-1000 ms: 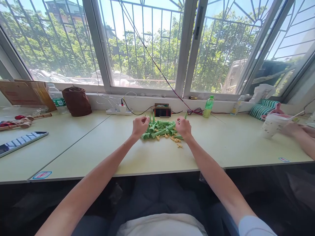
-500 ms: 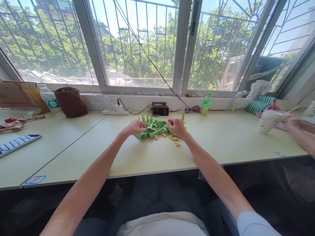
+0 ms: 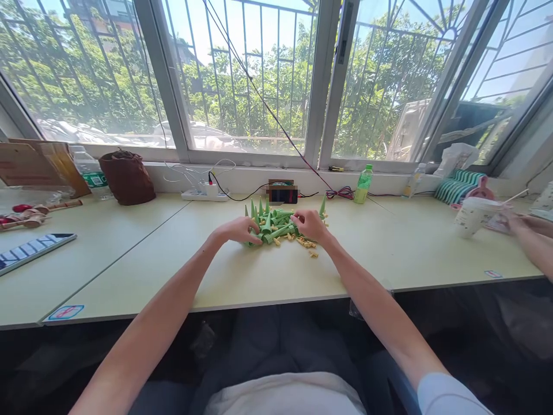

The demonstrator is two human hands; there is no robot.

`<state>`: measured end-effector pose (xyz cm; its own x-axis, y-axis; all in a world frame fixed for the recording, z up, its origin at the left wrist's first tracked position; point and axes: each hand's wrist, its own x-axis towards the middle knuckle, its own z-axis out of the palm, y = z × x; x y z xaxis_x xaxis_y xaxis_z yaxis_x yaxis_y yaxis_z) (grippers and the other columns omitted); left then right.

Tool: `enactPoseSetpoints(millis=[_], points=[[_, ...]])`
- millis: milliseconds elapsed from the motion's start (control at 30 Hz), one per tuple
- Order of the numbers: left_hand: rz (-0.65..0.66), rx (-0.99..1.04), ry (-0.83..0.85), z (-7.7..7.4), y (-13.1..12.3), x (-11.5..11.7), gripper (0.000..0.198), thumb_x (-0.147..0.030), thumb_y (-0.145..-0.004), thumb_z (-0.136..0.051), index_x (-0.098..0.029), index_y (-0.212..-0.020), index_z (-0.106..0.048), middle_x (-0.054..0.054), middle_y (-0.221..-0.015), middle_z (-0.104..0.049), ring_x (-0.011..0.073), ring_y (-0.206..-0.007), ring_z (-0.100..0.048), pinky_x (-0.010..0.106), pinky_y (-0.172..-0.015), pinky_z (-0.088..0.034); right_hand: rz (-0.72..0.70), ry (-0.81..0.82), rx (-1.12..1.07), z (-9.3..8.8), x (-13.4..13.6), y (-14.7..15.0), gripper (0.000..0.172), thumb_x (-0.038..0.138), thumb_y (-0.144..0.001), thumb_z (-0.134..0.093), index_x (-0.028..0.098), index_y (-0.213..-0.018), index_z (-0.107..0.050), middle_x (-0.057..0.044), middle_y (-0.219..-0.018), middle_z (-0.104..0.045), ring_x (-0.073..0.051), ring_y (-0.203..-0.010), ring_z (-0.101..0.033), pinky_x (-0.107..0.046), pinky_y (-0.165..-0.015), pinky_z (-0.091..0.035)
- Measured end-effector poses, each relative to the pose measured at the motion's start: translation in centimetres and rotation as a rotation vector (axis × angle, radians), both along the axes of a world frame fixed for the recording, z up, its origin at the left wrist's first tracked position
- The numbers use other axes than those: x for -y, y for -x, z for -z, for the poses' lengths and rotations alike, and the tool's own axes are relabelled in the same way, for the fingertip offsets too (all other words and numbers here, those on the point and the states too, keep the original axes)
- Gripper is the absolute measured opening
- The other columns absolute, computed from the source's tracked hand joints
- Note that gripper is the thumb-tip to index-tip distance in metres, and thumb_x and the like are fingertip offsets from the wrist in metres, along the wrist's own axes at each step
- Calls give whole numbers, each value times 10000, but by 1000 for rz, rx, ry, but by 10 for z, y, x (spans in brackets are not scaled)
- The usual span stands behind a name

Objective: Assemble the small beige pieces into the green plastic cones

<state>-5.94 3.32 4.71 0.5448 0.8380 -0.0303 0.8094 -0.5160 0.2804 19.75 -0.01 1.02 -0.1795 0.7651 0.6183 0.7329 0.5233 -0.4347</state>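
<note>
A pile of green cones (image 3: pixel 276 233) lies on the table in front of me, mixed with small yellow pieces that look like pasta. At its left edge is my left hand (image 3: pixel 242 229), thumb and fingers apart around the end of a green cone; a firm grip does not show. My right hand (image 3: pixel 310 223) is over the right side of the pile, thumb and fingertips pinched together. Whatever they hold is too small or hidden to name. Several green cones (image 3: pixel 261 207) stand upright behind my left hand, and one more stands upright (image 3: pixel 322 206) behind my right.
Behind the pile a phone (image 3: pixel 283 194) leans on a stand, with a power strip (image 3: pixel 204 194) to its left. A green bottle (image 3: pixel 363 184) stands right of the cables. A brown bag (image 3: pixel 127 177) sits at left. Another person's hand (image 3: pixel 516 221) is near a white cup (image 3: pixel 475 218).
My left hand has moved slightly down and its fingers have spread from a pinch. My right hand stays pinched in nearly the same place. The view has shifted a little.
</note>
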Motion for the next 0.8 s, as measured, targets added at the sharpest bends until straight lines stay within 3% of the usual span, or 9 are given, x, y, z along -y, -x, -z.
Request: enactPoseSetpoints(millis=[267,433,633,800], points=[[-16,150,7,-1,0,3,379,-469,-545,-755,-199,-808,-786,9,-585,-577,125,-510,-472,238,-459,-303,0,60,61,-7,1,-11,267,309,-846,-518,141,-673,-634,11,-541,-512,-109,-549,-419,-236,-575,-311],[-12,258,6,-4,4,2,360,-482,-526,-777,-211,-762,-787,-12,-510,-541,112,-439,-432,244,-425,-281,-76,265,165,-12,5,-19,205,272,-807,-565,132,-710,-679,-2,-562,-594,-110,-576,-502,-223,-606,-369],[-40,316,36,-9,6,5,369,-466,-563,-756,-191,-808,-776,-28,-505,-465,97,-446,-380,240,-420,-243,-154,514,204,-20,12,-29,158,281,-756,-616,138,-734,-681,-2,-594,-632,-100,-533,-526,-210,-529,-379],[18,404,77,-8,8,3,373,-460,-623,-726,-159,-842,-730,-53,-485,-376,82,-447,-313,236,-431,-201,-172,600,234,-25,14,-38,155,284,-712,-640,136,-673,-663,-8,-592,-626,-95,-499,-504,-211,-469,-358]])
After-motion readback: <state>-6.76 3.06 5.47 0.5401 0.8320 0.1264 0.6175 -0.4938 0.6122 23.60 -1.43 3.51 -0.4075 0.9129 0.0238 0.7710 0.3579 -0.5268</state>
